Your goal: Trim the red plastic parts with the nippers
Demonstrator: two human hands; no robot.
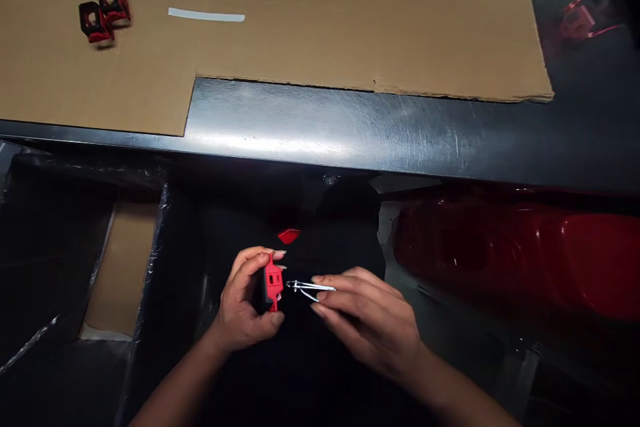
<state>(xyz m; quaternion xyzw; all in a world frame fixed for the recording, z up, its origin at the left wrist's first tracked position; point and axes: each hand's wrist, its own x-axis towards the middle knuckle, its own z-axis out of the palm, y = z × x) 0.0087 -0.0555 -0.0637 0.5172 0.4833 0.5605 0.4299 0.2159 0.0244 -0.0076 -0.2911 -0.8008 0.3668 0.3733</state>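
One wire clip (310, 288) — end hidden in right hand (365, 323)

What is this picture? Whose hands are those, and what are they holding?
There's no machine here, just a person's two bare hands. The picture comes from a camera worn on the person's head, looking forward and down. The left hand holds a small red and black part. The right hand pinches a thin metal wire clip right beside it. Farther away is a shiny steel table edge with a brown cardboard sheet on top. Two more red and black parts sit on the cardboard, near a strip of white tape.
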